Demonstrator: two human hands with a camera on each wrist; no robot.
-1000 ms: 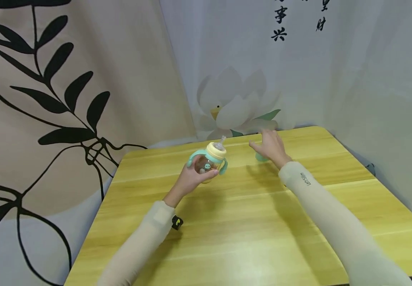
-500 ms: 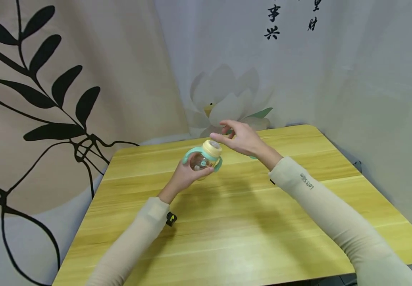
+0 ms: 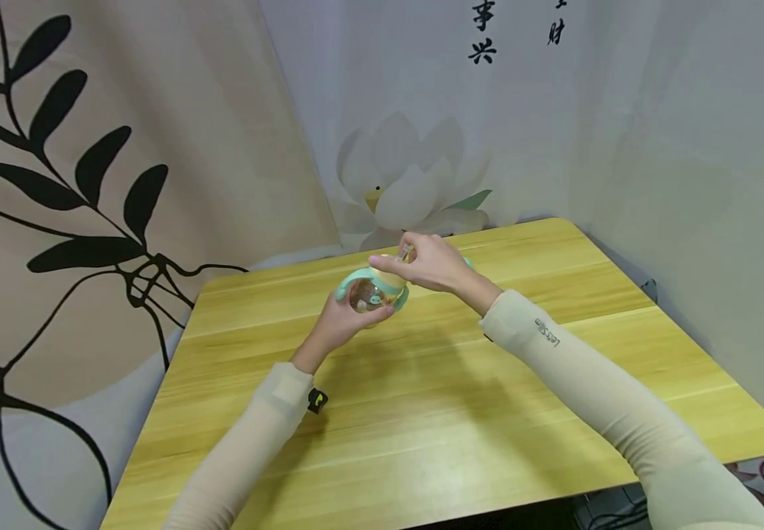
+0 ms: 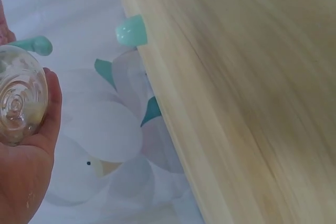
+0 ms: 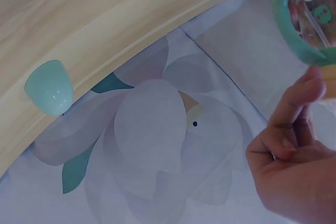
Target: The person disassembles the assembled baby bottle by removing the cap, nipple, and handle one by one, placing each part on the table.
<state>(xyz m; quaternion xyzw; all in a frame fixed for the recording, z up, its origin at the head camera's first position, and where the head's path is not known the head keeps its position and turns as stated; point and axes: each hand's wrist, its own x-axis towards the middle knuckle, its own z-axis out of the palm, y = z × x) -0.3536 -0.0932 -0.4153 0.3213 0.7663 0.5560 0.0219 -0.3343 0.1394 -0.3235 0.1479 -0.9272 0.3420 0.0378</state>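
A baby bottle with a clear body, mint side handles, a yellow collar and a clear spout is held above the table. My left hand [image 3: 341, 322] grips the bottle [image 3: 363, 296] round its body; the left wrist view shows its clear ringed base [image 4: 18, 100] against the palm. From above, my right hand [image 3: 436, 263] holds the yellow collar, thumb on the near side and fingers by the spout. In the right wrist view its fingers curl at the collar [image 5: 329, 81]. A mint cap [image 5: 51, 87] stands on the table near the back edge, mostly hidden behind the right hand in the head view.
The wood-grain table [image 3: 382, 427] stretches under both arms. Behind it hangs a pale curtain [image 3: 521, 132] with a printed lotus, close to the table's back edge. Dark cables [image 3: 620, 515] lie below the front right edge.
My right hand has moved left from beside the cap to the bottle's top and now holds the collar. The left hand keeps its grip on the bottle. The head view has shifted slightly.
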